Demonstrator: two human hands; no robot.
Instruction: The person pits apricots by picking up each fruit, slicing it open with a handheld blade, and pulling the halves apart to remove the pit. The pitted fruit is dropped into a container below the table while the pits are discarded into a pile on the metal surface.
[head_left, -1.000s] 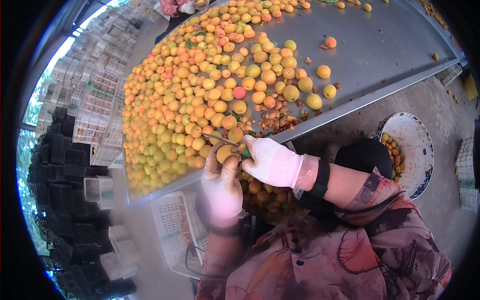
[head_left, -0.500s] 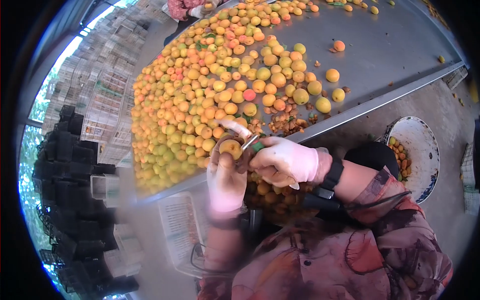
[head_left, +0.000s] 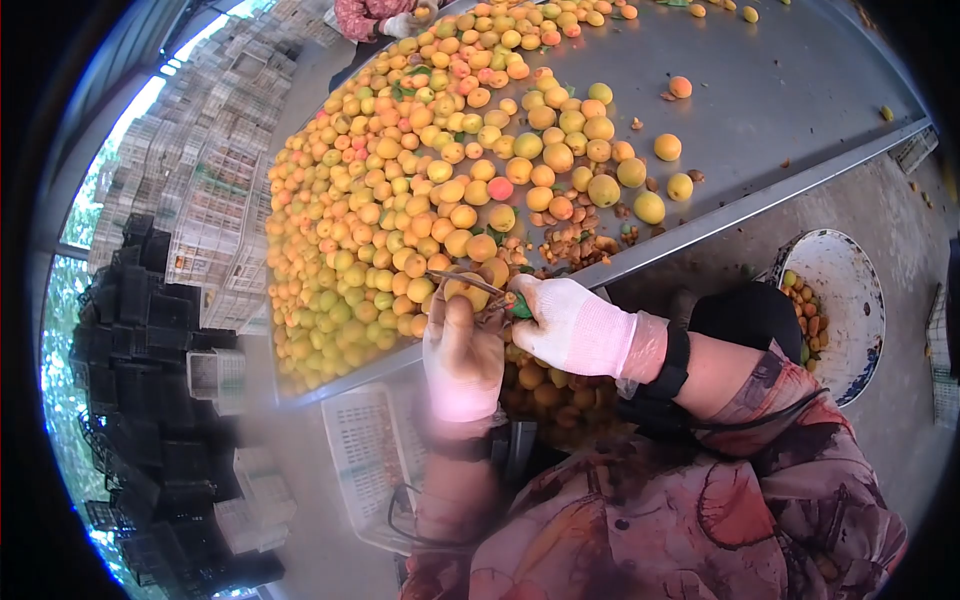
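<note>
My left hand (head_left: pixel 462 368), in a pale glove, is closed around a yellow-orange apricot (head_left: pixel 462 295) near the table's front edge. Gripped in my gloved right hand (head_left: pixel 572 328) is a small knife with a green handle (head_left: pixel 519 304). Its thin blade points left and lies across the top of the held apricot; whether it has cut in cannot be made out. Just beyond my hands a large heap of apricots (head_left: pixel 385 205) covers the left part of the metal table (head_left: pixel 740 110). Brownish scraps (head_left: pixel 572 245) lie by the table edge to the right.
A white bucket (head_left: pixel 858 330) with fruit pieces stands at right. More apricots (head_left: pixel 550 397) sit below my hands, beside a white crate (head_left: pixel 358 430). Black crates (head_left: pixel 150 400) and pale crates (head_left: pixel 210 200) are stacked at left. Another person's gloved hand (head_left: pixel 398 25) is at the far side.
The knife blade has swung from beside the apricot to lie across it, pointing left. My right hand has turned with it, while my left still grips the apricot.
</note>
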